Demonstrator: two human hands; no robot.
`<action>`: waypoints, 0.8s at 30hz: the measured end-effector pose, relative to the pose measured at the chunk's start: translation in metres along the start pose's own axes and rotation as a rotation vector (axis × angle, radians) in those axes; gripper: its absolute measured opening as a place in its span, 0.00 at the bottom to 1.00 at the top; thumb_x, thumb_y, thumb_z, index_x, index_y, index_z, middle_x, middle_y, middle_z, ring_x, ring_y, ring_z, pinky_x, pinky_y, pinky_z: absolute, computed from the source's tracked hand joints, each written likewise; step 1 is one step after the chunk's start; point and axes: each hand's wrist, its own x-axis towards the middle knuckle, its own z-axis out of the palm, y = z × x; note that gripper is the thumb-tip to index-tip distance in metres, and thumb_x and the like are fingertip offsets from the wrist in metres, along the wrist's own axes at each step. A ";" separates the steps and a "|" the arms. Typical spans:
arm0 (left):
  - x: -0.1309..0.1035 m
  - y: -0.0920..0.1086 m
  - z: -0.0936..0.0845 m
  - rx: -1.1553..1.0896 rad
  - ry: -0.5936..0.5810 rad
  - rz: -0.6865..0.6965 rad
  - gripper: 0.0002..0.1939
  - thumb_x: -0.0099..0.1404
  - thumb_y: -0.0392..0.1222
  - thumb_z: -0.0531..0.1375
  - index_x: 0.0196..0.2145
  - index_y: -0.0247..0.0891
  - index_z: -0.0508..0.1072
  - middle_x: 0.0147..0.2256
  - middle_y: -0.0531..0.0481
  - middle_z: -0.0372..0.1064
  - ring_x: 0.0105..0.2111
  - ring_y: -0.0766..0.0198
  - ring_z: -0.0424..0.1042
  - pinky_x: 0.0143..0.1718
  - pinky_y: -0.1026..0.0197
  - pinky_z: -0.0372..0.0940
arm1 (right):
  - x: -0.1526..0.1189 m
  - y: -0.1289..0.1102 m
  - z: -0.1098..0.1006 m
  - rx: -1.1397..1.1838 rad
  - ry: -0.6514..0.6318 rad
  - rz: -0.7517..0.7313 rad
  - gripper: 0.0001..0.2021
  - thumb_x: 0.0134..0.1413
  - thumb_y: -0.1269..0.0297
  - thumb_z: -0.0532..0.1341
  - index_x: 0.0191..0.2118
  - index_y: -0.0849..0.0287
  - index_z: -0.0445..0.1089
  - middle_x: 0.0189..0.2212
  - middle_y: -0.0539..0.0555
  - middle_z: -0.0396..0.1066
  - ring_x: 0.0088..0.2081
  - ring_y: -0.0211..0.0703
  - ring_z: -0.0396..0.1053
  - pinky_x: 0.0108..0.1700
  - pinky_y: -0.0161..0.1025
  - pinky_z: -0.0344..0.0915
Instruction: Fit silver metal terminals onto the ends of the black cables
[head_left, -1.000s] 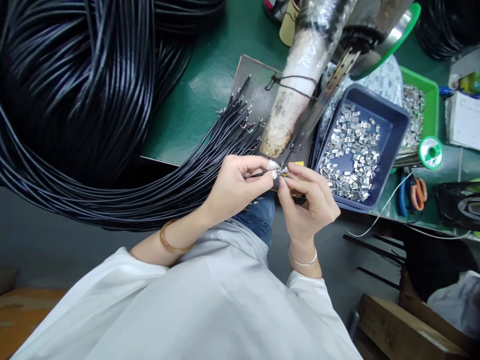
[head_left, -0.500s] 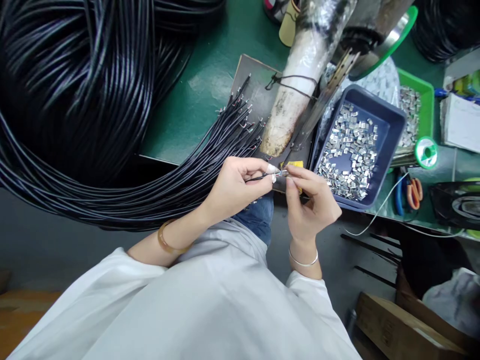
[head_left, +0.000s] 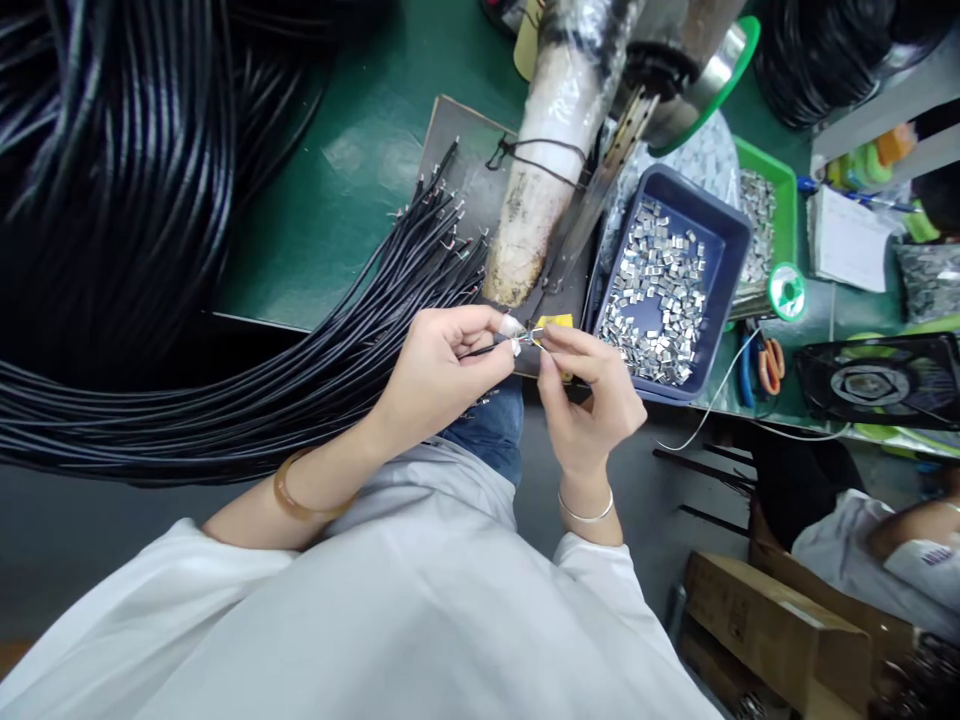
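Observation:
My left hand pinches a black cable close to its end, with pale wrapping on the thumb and index fingertips. Facing it, my right hand has thumb and fingers closed on a small silver metal connector at the cable's tip. The two hands' fingertips nearly meet; whether wires touch the connector is too small to tell. A yellow pad lies just behind the right fingers. To the left, a thick bundle of black cables ends in stripped wires on a grey board.
A stained white tube and a slim metal rod slant down toward my hands. On the right stand a dark blue tray of metal connectors, a green tray, a solder spool and orange-handled pliers. Another person's sleeve shows at far right.
The view has shifted, so the bench and hands appear further left and more of the right side shows. Both hands keep their pinch at the cable's end.

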 end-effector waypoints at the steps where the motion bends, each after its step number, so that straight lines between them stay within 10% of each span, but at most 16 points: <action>1: 0.000 -0.001 0.000 0.007 0.002 0.007 0.03 0.57 0.33 0.62 0.26 0.33 0.74 0.18 0.60 0.48 0.18 0.76 0.47 0.19 0.68 0.43 | 0.001 0.001 0.001 0.005 0.002 -0.008 0.07 0.57 0.75 0.64 0.38 0.55 0.69 0.42 0.50 0.79 0.43 0.38 0.79 0.45 0.38 0.78; 24: 0.001 0.002 0.001 0.041 0.015 0.019 0.02 0.56 0.32 0.63 0.26 0.34 0.74 0.18 0.60 0.47 0.18 0.76 0.46 0.18 0.68 0.42 | 0.005 0.001 0.003 0.132 -0.008 0.059 0.10 0.54 0.78 0.65 0.38 0.56 0.71 0.42 0.51 0.79 0.43 0.40 0.79 0.44 0.39 0.79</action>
